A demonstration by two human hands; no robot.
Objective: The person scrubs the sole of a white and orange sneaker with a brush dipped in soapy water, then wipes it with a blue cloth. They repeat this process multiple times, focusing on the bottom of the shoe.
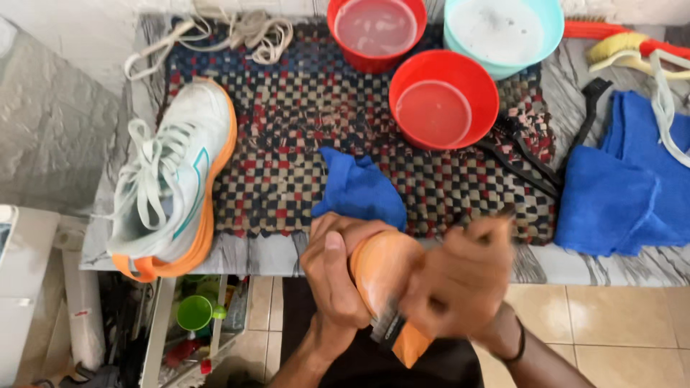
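An orange-soled shoe (pixel 384 276) is gripped sole-up by the left hand (pixel 334 276), fingers wrapped around it, near the table (pixel 611 267) edge. A brush (pixel 390 325) is clenched in the blurred right hand (pixel 460 280) against the sole. A blue rag (pixel 359 190) is seen just beyond on the woven mat (pixel 287 129). The second shoe (pixel 172 183) lies left; three bowls (pixel 443 99) stand farthest.

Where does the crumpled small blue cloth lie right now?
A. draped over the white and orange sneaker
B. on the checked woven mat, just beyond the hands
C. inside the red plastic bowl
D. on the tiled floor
B: the crumpled small blue cloth rests on the checked woven mat, just beyond the left hand gripping the orange shoe sole, apart from the red plastic bowl and the white and orange sneaker.
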